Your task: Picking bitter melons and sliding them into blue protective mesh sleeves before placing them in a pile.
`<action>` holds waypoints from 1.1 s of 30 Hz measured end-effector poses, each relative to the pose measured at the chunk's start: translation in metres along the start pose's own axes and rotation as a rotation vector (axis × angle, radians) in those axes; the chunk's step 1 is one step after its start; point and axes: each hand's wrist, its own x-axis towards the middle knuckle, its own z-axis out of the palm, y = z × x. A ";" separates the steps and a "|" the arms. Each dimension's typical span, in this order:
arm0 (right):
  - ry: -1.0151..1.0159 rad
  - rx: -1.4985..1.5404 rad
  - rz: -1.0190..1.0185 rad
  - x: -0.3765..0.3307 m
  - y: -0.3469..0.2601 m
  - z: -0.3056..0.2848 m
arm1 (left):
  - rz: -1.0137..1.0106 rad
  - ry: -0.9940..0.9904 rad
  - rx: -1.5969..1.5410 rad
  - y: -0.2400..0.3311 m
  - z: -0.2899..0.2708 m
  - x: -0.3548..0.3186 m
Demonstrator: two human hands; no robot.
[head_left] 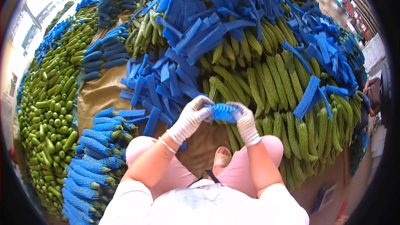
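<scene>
Just past the knees [271, 147], pinching one blue net sleeve [224, 112] at its ends with the left hand [191, 116] and the right hand [246, 124]. Seems to be stretching it open. Next, probably calls for holding it wide and reaching for a long, bumpy green gourd [303, 138] close by.

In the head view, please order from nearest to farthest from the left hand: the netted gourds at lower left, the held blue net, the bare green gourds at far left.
1. Held blue net, just right of the left hand.
2. Netted gourds, lower left.
3. Bare green gourds, far left.
</scene>
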 end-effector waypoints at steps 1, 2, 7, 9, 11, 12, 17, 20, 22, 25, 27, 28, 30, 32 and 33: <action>0.117 -0.114 -0.099 0.009 0.010 -0.016 | -0.011 0.033 -0.015 0.005 -0.004 0.000; 0.189 -0.095 -0.114 0.012 0.004 -0.013 | -0.013 0.087 0.029 0.011 -0.006 -0.002; 0.094 -0.127 -0.145 0.042 0.078 -0.018 | 0.268 -0.185 0.085 0.006 0.035 -0.013; -0.039 0.026 -0.040 0.047 0.109 -0.017 | 0.374 -0.307 0.395 0.005 0.041 -0.021; 0.007 0.304 0.003 0.014 0.046 0.016 | 0.682 -0.288 0.945 -0.006 0.028 -0.010; 0.085 0.088 -0.113 0.008 0.039 0.019 | 0.613 -0.170 1.051 -0.012 0.027 -0.012; -0.002 0.039 -0.054 -0.001 0.030 0.029 | 0.372 -0.052 1.053 -0.073 -0.016 0.001; -0.203 -0.150 0.193 -0.025 0.028 0.052 | -0.176 0.084 -0.202 -0.059 -0.026 0.005; -0.250 -0.079 0.200 -0.032 0.042 0.057 | -0.036 0.064 -0.659 -0.053 -0.035 0.013; -0.203 -0.060 0.016 -0.027 0.046 0.060 | -0.066 -0.003 -0.827 -0.056 -0.041 0.011; -0.038 0.160 -0.123 -0.023 0.030 0.067 | 0.018 0.014 -0.529 -0.064 -0.040 0.015; -0.035 0.238 -0.163 -0.016 0.038 0.061 | -0.024 -0.023 -0.032 -0.037 -0.032 0.008; -0.055 0.166 -0.194 -0.020 0.026 0.073 | 0.070 0.072 0.457 -0.063 -0.035 0.004; -0.179 0.101 -0.085 -0.030 0.030 0.083 | -0.321 -0.146 0.299 -0.051 -0.044 0.011; -0.234 -0.109 -0.044 -0.037 0.028 0.090 | 0.105 -0.149 0.893 -0.040 -0.039 0.015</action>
